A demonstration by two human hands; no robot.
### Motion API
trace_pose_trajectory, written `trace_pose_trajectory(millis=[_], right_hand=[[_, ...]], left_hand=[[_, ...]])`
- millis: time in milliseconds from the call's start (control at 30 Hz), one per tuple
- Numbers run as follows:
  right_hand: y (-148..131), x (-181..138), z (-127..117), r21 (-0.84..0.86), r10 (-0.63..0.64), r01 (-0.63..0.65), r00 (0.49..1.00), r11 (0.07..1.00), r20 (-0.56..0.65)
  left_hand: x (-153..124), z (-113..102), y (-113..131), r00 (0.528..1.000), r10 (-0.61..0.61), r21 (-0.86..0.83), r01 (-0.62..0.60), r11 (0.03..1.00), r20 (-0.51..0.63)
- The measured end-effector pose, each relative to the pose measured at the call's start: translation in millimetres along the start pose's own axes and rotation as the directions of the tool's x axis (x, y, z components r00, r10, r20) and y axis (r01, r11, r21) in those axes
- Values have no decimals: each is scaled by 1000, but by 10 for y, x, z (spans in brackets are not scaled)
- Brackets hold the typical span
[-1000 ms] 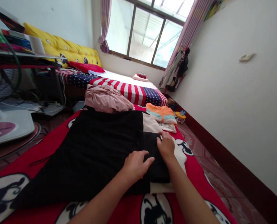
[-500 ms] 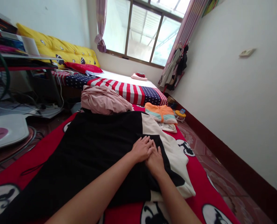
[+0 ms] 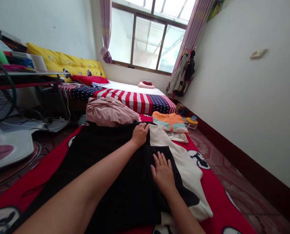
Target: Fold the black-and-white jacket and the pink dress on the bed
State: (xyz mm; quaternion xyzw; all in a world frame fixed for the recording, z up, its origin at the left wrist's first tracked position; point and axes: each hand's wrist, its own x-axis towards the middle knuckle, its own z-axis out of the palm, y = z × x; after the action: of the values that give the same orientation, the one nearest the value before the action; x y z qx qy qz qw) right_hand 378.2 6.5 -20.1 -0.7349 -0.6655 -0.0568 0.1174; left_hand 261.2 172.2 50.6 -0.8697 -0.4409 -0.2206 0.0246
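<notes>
Beyond black garment [image 3: 105,162], pink bundle [image 3: 110,112], orange top [image 3: 170,121]

Bright window [image 3: 147,42] daylight, perhaps edge-warped.

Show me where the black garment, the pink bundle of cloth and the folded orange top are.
black garment [image 3: 96,146], head view, on its flat spread, left part.
pink bundle of cloth [image 3: 109,111], head view, on the top of the heap.
folded orange top [image 3: 169,119], head view, on its upper face.
</notes>
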Motion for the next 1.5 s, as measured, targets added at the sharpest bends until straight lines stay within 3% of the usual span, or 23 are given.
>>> trace_pose_trajectory(millis=[100, 233, 400, 500, 633, 700, 800, 867, 967, 1033, 1133, 1200, 1333, 1500], right_hand=[[-1, -1, -1, 14, 8, -8, 1000, 1000, -4], [-1, -5, -2, 24, 14, -14, 1000, 1000, -10], [3, -6, -1, 48, 10, -9, 1000, 999, -26], [4, -15, -12, 65, 11, -8, 999, 998, -43], [-13, -30, -81, 106, 8, 1, 996, 994, -83], [-14, -32, -122, 138, 18, -2, 994, 990, -110], [28, -28, -142, 252, 79, -31, 980, 967, -183], [82, -28, -133, 393, 160, -40, 947, 919, -278], [139, -32, -162, 552, 279, 21, 846, 834, -455], [112, -9, -243, 557, 264, 105, 799, 824, -540], [-67, 144, -416, 526, 128, 262, 796, 809, -592], [-257, 359, -501, 548, 42, 314, 840, 776, -541], [-623, 996, -473, 582, -8, 179, 959, 793, -284], [-805, 1689, -224, 514, 87, -13, 989, 858, -121]], left_hand=[[256, -44, -145, 998, -57, 49, 56, 997, 12], [445, -49, -237, 993, -52, 81, 44, 996, 108], [395, -231, -68, 995, 17, 96, -27, 995, 99], [86, -395, 134, 988, 139, 91, -144, 985, 67], [-760, -401, 314, 925, 370, 18, -373, 928, 90], [-1224, -303, 320, 918, 371, -75, -363, 929, 141], [-1701, -153, 277, 962, 252, -217, -225, 950, 105], [-1830, -104, 261, 983, 170, -290, -143, 946, 73], [-1846, -107, 275, 993, 104, -333, -78, 940, 61], [-1828, -128, 294, 994, 94, -341, -68, 938, 61], [-1825, -152, 312, 994, 84, -350, -55, 935, 67], [-1832, -162, 312, 994, 75, -361, -44, 932, 73], [-1837, -181, 298, 993, 61, -403, -18, 915, 96], [-1839, -194, 286, 993, 50, -429, 3, 903, 111]])
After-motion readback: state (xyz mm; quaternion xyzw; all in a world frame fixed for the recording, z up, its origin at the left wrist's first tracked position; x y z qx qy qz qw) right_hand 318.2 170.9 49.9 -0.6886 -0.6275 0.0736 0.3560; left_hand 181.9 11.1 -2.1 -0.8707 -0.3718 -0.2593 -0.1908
